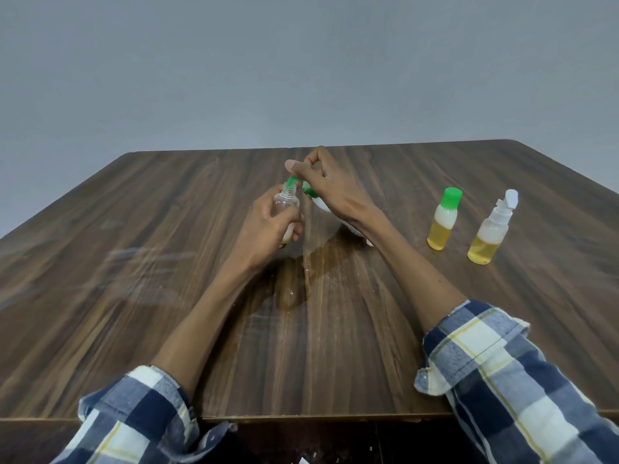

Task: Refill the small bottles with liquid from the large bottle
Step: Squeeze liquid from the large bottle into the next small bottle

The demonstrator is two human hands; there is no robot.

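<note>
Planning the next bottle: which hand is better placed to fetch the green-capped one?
Right. The right hand is nearer the green-capped bottle; the left hand grips the clear bottle.

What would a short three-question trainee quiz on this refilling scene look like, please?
1. True or false: the left hand holds a clear small bottle.
2. How many bottles stand apart at the right of the table?
3. The right hand pinches: A) a green piece at the held bottle's neck, B) the white-capped bottle, C) the green-capped bottle.

Key: 1 true; 2 two; 3 A.
</note>
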